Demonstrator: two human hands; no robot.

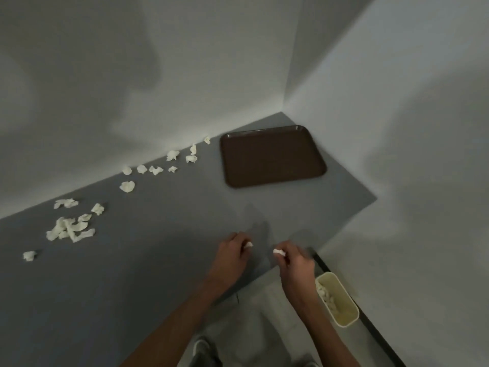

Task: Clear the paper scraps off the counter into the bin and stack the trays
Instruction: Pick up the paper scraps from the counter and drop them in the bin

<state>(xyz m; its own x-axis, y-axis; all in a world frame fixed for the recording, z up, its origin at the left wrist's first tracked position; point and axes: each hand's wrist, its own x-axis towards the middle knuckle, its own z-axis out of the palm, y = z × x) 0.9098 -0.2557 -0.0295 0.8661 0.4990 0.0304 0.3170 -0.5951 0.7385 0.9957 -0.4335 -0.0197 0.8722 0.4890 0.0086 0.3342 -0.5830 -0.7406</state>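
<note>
My left hand (231,254) pinches a small white paper scrap (248,245) above the grey counter (158,260) near its front right corner. My right hand (295,262) pinches another white scrap (279,252) just beside it, over the counter's edge. A cream bin (344,311) stands on the floor below and right of my right hand, with white scraps inside. A brown tray (272,156) lies flat in the counter's far right corner. Several white scraps (70,229) lie scattered along the wall at the left and middle.
White walls close the counter at the back and on the right. A dark strip (333,271) runs along the floor by the bin. My legs and a shoe (202,349) show below the counter's front edge.
</note>
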